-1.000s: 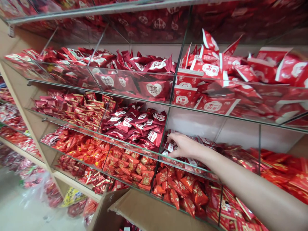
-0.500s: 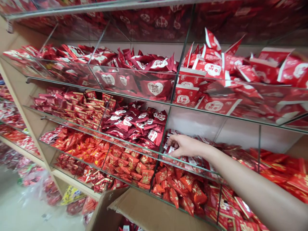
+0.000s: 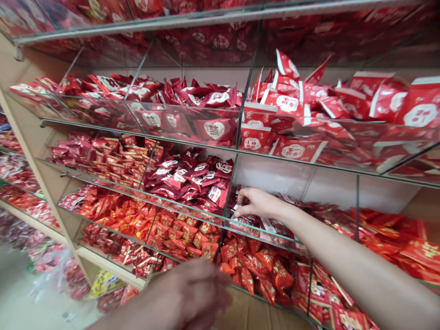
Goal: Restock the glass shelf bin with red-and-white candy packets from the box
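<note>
My right hand (image 3: 256, 203) reaches from the right into a middle-shelf compartment. Its fingers curl down around small dark-red and white wrapped packets (image 3: 271, 227) behind the glass lip; the fingertips are partly hidden among them. At the bottom, my left hand (image 3: 192, 291) is smeared by motion, and its fingers cannot be made out. It is above a cardboard box (image 3: 257, 314), in front of the lowest shelf. Larger maroon packets (image 3: 192, 174) with white labels fill the neighbouring compartment to the left. Orange-red packets (image 3: 257, 263) lie below my right hand.
Glass dividers and a glass front lip (image 3: 192, 213) edge the compartments. Higher up sit red packets with white borders (image 3: 292, 103). A wooden side panel (image 3: 37, 151) ends the shelf at left. Bagged packets and a yellow bag (image 3: 105, 282) are low at the left.
My left hand has come into view from below, over the box. My right hand stays in the same compartment, its fingers slightly shifted. The view has shifted slightly.
</note>
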Action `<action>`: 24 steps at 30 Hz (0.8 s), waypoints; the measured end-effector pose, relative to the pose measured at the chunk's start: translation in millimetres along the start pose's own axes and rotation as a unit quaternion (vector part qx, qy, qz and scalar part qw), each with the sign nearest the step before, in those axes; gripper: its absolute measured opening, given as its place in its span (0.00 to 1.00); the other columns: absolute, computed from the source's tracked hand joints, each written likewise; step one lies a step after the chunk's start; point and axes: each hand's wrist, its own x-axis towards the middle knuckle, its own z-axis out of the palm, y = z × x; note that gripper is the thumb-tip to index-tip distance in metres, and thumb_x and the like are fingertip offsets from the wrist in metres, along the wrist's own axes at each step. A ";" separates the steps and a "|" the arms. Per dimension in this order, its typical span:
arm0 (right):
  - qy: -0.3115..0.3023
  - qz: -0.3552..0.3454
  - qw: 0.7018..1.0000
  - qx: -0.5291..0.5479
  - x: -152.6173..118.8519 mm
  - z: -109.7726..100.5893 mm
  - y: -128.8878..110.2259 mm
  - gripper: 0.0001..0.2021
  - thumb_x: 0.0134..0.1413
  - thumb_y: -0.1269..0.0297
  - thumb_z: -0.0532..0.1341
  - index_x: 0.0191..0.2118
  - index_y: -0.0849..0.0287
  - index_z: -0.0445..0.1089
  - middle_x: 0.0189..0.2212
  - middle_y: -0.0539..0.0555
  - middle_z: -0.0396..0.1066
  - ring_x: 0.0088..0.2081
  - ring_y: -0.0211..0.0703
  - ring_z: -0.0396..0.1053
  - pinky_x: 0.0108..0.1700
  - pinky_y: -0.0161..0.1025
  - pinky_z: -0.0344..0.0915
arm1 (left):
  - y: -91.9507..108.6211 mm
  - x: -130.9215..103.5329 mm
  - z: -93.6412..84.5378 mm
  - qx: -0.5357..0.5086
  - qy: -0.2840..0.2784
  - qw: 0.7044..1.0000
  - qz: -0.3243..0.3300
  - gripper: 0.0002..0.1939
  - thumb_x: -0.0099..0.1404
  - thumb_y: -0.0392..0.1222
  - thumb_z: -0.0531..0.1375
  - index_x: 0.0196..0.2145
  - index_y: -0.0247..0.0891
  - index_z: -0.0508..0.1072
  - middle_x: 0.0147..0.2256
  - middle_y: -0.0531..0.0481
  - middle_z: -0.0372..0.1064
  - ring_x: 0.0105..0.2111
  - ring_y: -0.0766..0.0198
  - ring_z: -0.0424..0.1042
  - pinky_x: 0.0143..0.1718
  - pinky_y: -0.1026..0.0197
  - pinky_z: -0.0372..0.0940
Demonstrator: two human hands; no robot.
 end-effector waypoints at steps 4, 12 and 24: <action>0.045 0.036 0.998 -0.015 -1.0 -11.0 3.8 0.08 0.47 0.62 0.55 0.29 0.60 0.68 0.28 0.53 0.72 0.29 0.39 0.67 0.31 0.33 0.59 | 3.6 85.8 -32.3 0.203 -0.052 0.976 0.052 0.15 0.61 0.32 0.48 0.43 0.35 0.68 0.45 0.42 0.67 0.46 0.61 0.64 0.47 0.59 0.61; 0.043 0.147 0.973 -0.173 -7.9 -29.4 19.3 0.08 0.43 0.66 0.56 0.30 0.58 0.71 0.32 0.57 0.74 0.35 0.46 0.69 0.31 0.35 0.60 | 5.9 185.2 -17.3 0.328 -0.256 0.909 -0.031 0.16 0.52 0.37 0.58 0.38 0.27 0.72 0.37 0.33 0.72 0.35 0.47 0.72 0.34 0.53 0.67; -0.085 0.182 0.962 -0.187 -10.8 -31.1 13.0 0.10 0.30 0.62 0.65 0.25 0.58 0.72 0.27 0.57 0.73 0.28 0.46 0.69 0.24 0.36 0.58 | 9.2 185.0 -20.0 0.340 -0.302 0.890 -0.029 0.18 0.56 0.40 0.56 0.45 0.35 0.68 0.40 0.40 0.72 0.36 0.53 0.72 0.34 0.58 0.66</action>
